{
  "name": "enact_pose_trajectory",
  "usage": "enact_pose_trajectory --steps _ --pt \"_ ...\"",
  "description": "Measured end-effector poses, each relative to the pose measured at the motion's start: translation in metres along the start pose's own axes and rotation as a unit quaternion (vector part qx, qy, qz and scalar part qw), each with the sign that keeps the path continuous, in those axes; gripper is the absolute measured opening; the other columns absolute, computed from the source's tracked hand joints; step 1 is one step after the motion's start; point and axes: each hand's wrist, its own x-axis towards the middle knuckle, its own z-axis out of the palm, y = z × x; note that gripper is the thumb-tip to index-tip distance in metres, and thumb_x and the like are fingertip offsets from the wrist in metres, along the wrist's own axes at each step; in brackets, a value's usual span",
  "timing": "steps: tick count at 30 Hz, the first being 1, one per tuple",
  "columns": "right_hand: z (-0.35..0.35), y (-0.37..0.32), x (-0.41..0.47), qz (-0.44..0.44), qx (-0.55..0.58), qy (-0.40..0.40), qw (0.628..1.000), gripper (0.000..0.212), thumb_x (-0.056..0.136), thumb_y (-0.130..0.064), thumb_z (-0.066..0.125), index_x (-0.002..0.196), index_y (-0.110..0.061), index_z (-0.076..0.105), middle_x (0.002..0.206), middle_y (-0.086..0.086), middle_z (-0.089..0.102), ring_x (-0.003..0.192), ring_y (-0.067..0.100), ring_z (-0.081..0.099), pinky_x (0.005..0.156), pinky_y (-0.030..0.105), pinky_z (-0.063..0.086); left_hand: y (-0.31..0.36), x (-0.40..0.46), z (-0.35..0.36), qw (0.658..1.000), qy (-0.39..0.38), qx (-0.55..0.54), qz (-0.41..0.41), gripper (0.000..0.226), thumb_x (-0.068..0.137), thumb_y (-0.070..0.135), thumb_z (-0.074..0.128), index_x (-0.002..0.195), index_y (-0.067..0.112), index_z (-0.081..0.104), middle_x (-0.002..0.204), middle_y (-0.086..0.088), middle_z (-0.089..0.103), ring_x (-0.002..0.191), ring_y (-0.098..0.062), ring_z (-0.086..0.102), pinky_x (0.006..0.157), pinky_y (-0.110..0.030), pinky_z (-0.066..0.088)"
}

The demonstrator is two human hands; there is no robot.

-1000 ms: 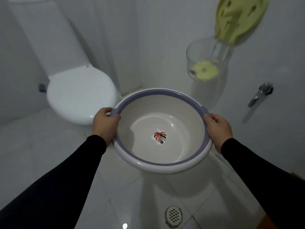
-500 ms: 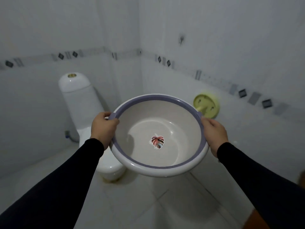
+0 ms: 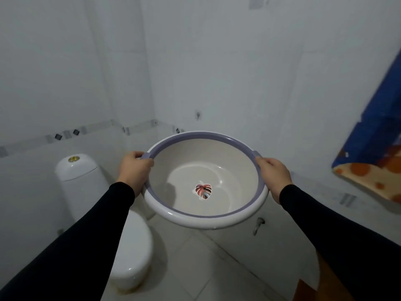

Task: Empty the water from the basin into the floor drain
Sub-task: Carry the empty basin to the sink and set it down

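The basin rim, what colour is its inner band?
Purple-grey band on the basin, above a white outer lip; seen clearly in the head view.

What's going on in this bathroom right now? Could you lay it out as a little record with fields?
place: white-tiled bathroom
held item: basin, round, cream with purple rim
basin contents: leaf sticker on the bottom; no water that I can make out
left hand: gripping the basin's left rim
right hand: gripping the right rim
toilet: lower left, lid shut
towel: blue and orange, hanging on the right
floor drain: not in view
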Motion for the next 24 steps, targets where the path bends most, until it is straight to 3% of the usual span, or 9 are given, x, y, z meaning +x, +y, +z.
enact_pose_trajectory --steps 3,5,8,11,14,16,20,24 --pt "-0.033 -0.006 -0.014 0.008 -0.012 0.023 1.000 0.053 0.081 -0.054 0.052 0.088 -0.003 0.063 0.081 0.007 0.061 0.071 0.021 0.055 0.064 0.032 0.045 0.020 -0.006 0.017 0.999 -0.030 -0.008 0.008 0.028 0.079 0.002 0.059 0.105 0.003 0.066 0.086 -0.012 0.065 0.065 -0.022 0.057 0.054 -0.027 0.046" --pt "-0.060 -0.005 -0.024 0.013 -0.021 0.049 0.999 0.051 0.081 -0.056 0.051 0.081 -0.005 0.062 0.078 0.007 0.062 0.069 0.023 0.057 0.062 0.031 0.045 0.030 -0.013 0.032 0.998 -0.065 -0.009 0.014 0.026 0.079 0.002 0.058 0.103 0.003 0.067 0.087 -0.014 0.065 0.068 -0.026 0.057 0.057 -0.029 0.046" --pt "-0.096 -0.002 -0.034 0.020 -0.022 0.082 0.996 0.048 0.082 -0.056 0.052 0.087 -0.011 0.067 0.089 0.012 0.070 0.078 0.027 0.066 0.065 0.032 0.050 0.040 -0.026 0.058 0.995 -0.097 -0.005 0.021 0.025 0.078 0.004 0.058 0.102 0.006 0.067 0.086 -0.012 0.066 0.070 -0.026 0.059 0.059 -0.029 0.047" --pt "-0.130 0.005 -0.042 0.033 -0.036 0.104 0.993 0.044 0.082 -0.057 0.053 0.092 -0.016 0.067 0.090 0.006 0.071 0.083 0.025 0.067 0.073 0.037 0.055 0.044 -0.046 0.086 0.993 -0.113 0.002 0.031 0.025 0.079 0.005 0.059 0.104 0.005 0.065 0.082 -0.006 0.064 0.065 -0.019 0.058 0.053 -0.028 0.045" --pt "-0.173 0.016 -0.052 0.041 -0.042 0.119 0.991 0.039 0.083 -0.053 0.053 0.096 -0.019 0.066 0.091 0.001 0.070 0.085 0.023 0.067 0.080 0.041 0.056 0.049 -0.071 0.119 0.989 -0.141 0.007 0.035 0.023 0.079 0.007 0.059 0.101 0.004 0.066 0.091 -0.016 0.069 0.071 -0.027 0.061 0.064 -0.035 0.050" --pt "-0.199 0.023 -0.058 0.040 -0.057 0.124 0.990 0.032 0.084 -0.049 0.053 0.091 -0.020 0.063 0.085 -0.001 0.067 0.083 0.021 0.064 0.071 0.036 0.054 0.052 -0.086 0.139 0.988 -0.149 0.014 0.033 0.023 0.078 0.010 0.059 0.100 0.007 0.066 0.093 -0.015 0.070 0.074 -0.029 0.063 0.068 -0.038 0.052" --pt "-0.264 0.045 -0.074 0.046 -0.113 0.122 0.985 0.029 0.086 -0.047 0.051 0.095 -0.020 0.058 0.082 -0.001 0.064 0.079 0.021 0.062 0.056 0.029 0.042 0.053 -0.129 0.189 0.982 -0.178 0.036 0.041 0.024 0.080 0.012 0.060 0.103 0.008 0.064 0.093 -0.012 0.069 0.074 -0.024 0.064 0.060 -0.031 0.050" --pt "-0.310 0.071 -0.088 0.046 -0.168 0.101 0.980 0.019 0.087 -0.042 0.051 0.097 -0.025 0.051 0.081 -0.004 0.059 0.078 0.018 0.057 0.069 0.035 0.047 0.050 -0.167 0.223 0.975 -0.191 0.095 0.064 0.023 0.078 0.010 0.059 0.101 0.016 0.062 0.088 -0.002 0.067 0.072 -0.012 0.062 0.054 -0.025 0.044"
